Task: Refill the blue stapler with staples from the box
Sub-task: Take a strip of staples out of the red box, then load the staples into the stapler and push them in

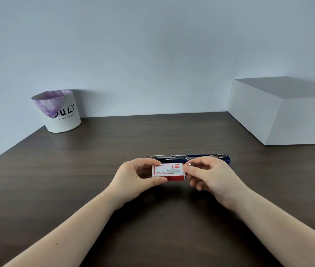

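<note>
A small red and white staple box (169, 172) is held above the dark table, lying level. My left hand (135, 178) grips its left end between thumb and fingers. My right hand (208, 176) pinches the box's right end with thumb and fingertips; a small metallic glint shows by those fingertips. Just behind the box lies the blue stapler (187, 157), swung fully open and flat on the table, its metal staple channel facing up. My hands hide its near side.
A white bin (60, 112) with a purple liner stands at the back left against the wall. A large white box (284, 112) sits at the back right. The dark wooden table (75, 180) stretches toward me.
</note>
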`<action>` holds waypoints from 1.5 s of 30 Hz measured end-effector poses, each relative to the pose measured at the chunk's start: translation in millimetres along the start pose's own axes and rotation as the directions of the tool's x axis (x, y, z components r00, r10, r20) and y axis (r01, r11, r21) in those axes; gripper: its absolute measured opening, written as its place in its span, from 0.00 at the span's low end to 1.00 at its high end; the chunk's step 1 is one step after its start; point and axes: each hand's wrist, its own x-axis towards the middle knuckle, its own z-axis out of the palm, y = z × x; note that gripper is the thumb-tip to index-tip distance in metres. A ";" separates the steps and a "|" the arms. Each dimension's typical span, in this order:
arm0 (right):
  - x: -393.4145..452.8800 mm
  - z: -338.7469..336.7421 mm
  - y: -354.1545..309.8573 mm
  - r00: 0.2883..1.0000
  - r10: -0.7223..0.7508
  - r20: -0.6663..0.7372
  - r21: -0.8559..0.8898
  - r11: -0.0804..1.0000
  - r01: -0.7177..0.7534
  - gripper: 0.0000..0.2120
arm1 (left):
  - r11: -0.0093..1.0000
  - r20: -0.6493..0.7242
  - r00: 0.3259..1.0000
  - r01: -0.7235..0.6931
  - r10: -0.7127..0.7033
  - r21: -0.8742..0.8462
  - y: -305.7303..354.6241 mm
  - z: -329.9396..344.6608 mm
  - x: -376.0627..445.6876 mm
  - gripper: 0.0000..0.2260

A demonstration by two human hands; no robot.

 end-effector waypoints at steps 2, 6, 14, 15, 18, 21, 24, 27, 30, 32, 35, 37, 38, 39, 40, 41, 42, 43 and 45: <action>-0.6 -0.4 -0.4 1.000 0.003 0.022 0.013 1.000 -0.003 0.05 | 1.000 0.000 1.000 -0.009 0.009 0.013 0.2 0.6 -0.2 0.16; -1.0 -1.3 0.3 0.995 0.028 0.095 0.005 1.000 -0.028 0.07 | 1.000 -0.009 1.000 -0.005 0.006 0.016 -0.6 -0.5 0.5 0.17; 2.8 -8.9 -2.2 0.999 -0.035 -0.004 -0.053 0.998 0.035 0.07 | 0.894 0.082 0.996 -0.073 0.041 0.442 -1.4 -1.8 -2.1 0.15; 4.2 -10.6 -3.4 0.999 -0.033 -0.018 -0.071 0.997 0.032 0.08 | 0.862 0.101 0.994 -0.089 0.045 0.499 -1.1 -2.4 -2.4 0.16; 7.9 -13.1 -5.0 0.999 -0.042 -0.026 -0.161 0.986 0.038 0.10 | 0.808 0.119 0.992 -0.106 0.044 0.579 1.3 -2.3 -2.9 0.21; 10.5 -10.9 -6.0 0.996 -0.083 -0.030 -0.263 0.962 0.072 0.11 | 0.808 0.134 0.989 -0.130 0.064 0.575 3.3 -2.3 -3.8 0.25; 10.8 -9.4 -10.7 0.987 -0.161 -0.021 -0.380 0.914 0.141 0.09 | 0.871 0.083 0.993 -0.117 0.088 0.476 0.1 -4.6 -5.1 0.18; 12.1 -7.8 -14.2 0.977 -0.213 0.011 -0.428 0.882 0.198 0.09 | 0.912 0.007 0.993 -0.109 0.115 0.395 -0.8 -8.4 -6.6 0.11; 15.5 -6.0 -16.0 0.986 -0.167 -0.009 -0.295 0.943 0.157 0.09 | 0.929 -0.052 0.990 -0.105 0.132 0.354 1.6 -12.1 -7.1 0.07; 17.3 -5.2 -20.2 0.998 -0.054 -0.019 -0.033 0.998 0.053 0.10 | 0.945 -0.094 0.987 -0.094 0.129 0.314 0.6 -15.4 -5.2 0.05; 19.5 -7.0 -26.8 0.995 0.103 -0.010 0.349 0.932 -0.093 0.11 | 0.956 -0.122 0.985 -0.084 0.123 0.281 -3.5 -19.9 -0.6 0.03; 20.8 -8.7 -27.7 0.993 0.121 0.000 0.475 0.873 -0.107 0.11 | 0.957 -0.128 0.983 -0.089 0.128 0.276 -4.8 -22.5 1.5 0.04; 21.4 -8.9 -27.5 0.994 0.112 0.000 0.499 0.861 -0.097 0.11 | 0.957 -0.131 0.983 -0.090 0.130 0.275 -4.6 -23.6 2.3 0.04; 22.1 -8.6 -26.8 0.995 0.095 -0.006 0.499 0.863 -0.080 0.10 | 0.957 -0.134 0.983 -0.088 0.129 0.275 -4.5 -24.8 3.3 0.05; 23.4 -8.3 -25.7 0.997 0.072 -0.020 0.473 0.880 -0.054 0.09 | 0.956 -0.134 0.983 -0.088 0.129 0.278 -4.6 -25.7 4.3 0.06; 25.1 -8.0 -24.8 0.998 0.041 -0.040 0.414 0.910 -0.020 0.09 | 0.955 -0.134 0.982 -0.089 0.131 0.282 -4.6 -26.2 5.6 0.06; 26.8 -7.5 -23.7 0.998 0.000 -0.063 0.313 0.949 0.020 0.09 | 0.955 -0.136 0.982 -0.091 0.134 0.283 -4.6 -26.7 7.1 0.05; 29.0 -6.8 -22.5 0.995 -0.047 -0.084 0.171 0.983 0.061 0.08 | 0.955 -0.142 0.980 -0.092 0.137 0.283 -4.9 -27.1 9.2 0.05; 33.2 -5.0 -21.8 0.984 -0.155 -0.083 -0.176 0.975 0.138 0.07 | 0.951 -0.155 0.978 -0.090 0.141 0.295 -5.4 -28.5 14.5 0.04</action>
